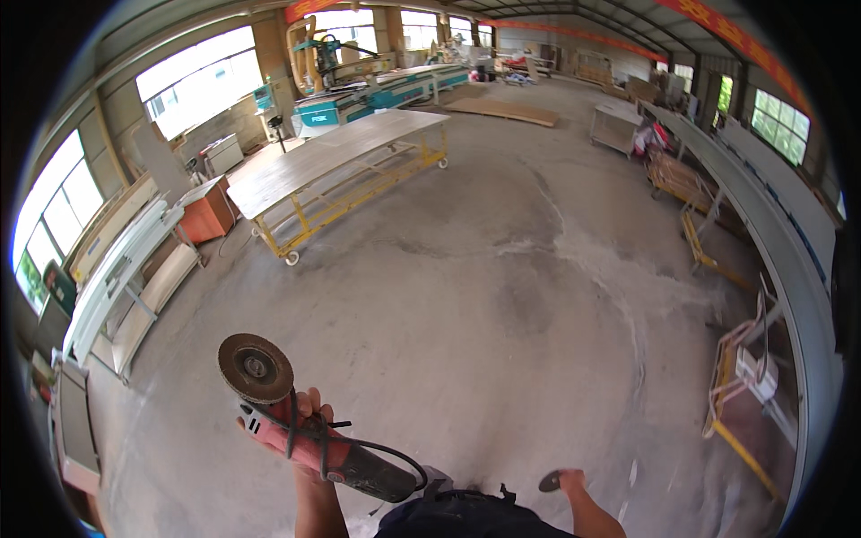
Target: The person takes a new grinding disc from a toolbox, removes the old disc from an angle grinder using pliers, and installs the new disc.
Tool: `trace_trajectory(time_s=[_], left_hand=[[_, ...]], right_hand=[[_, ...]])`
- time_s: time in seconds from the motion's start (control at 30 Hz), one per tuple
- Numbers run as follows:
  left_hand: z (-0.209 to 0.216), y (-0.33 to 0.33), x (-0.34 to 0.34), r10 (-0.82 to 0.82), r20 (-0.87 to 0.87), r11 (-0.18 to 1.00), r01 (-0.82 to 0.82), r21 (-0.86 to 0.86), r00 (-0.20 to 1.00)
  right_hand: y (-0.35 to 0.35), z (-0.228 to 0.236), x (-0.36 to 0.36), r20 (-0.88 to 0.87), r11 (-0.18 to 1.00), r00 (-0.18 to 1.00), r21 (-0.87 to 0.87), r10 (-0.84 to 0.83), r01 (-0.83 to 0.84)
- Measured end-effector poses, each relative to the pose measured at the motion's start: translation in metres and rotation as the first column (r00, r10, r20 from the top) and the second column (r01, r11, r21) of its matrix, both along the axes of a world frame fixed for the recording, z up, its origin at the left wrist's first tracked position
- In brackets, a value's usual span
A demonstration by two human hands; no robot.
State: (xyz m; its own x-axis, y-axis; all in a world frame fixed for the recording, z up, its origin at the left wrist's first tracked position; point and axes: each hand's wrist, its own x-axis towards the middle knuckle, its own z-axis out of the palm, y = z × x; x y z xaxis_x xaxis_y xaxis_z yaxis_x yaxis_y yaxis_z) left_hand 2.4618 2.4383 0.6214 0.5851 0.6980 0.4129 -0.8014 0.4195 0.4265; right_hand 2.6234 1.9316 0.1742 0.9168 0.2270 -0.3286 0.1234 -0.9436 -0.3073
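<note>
A: Report the position of the red-bodied angle grinder with the round brown abrasive disc (305, 421).

B: It is in the lower left of the head view, held above the grey concrete floor (502, 296), in front of the person's dark-clothed torso (466, 518).

A: Axis and heading?

B: The long axis runs diagonally. The disc end points up and to the left, away from the person; the dark rear handle end points down and to the right, toward the torso. The flat face of the disc is turned up toward the camera. A black power cord (377, 448) is looped around the red body and arcs past the handle end.

A: Left hand?

B: The left hand (300, 430) is closed around the red mid-section, fingers wrapped over the body and the cord loops, just behind the disc.

A: Right hand?

B: The right hand (567, 481) sits low at the right, well apart from the grinder. A small dark flat object (550, 481) shows at its fingertips. How far the fingers are closed cannot be told.

A: Surroundings?

B: A long yellow-framed wheeled table with a pale board top (332, 166) stands well beyond the grinder at the upper left. White panels on racks (117, 269) line the left wall.
</note>
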Motion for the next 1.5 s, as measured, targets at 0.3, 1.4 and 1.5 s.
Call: trace_trajectory(time_s=[0.3,1.4,1.5], left_hand=[[-0.014,0.133,0.262,0.060,0.134,0.998,-0.059,-0.014,0.989],[-0.044,0.481,1.203,0.011,-0.022,0.972,-0.016,-0.235,1.000],[-0.031,0.499,1.313,-0.097,-0.005,0.926,0.088,-0.368,0.995]], right_hand=[[0.336,0.221,0.351,-0.014,0.691,0.985,0.714,0.174,-0.112],[0.735,0.260,1.177,0.128,0.537,0.794,0.671,0.595,-0.511],[0.774,0.296,1.223,0.107,0.506,0.683,0.591,0.722,-0.628]])
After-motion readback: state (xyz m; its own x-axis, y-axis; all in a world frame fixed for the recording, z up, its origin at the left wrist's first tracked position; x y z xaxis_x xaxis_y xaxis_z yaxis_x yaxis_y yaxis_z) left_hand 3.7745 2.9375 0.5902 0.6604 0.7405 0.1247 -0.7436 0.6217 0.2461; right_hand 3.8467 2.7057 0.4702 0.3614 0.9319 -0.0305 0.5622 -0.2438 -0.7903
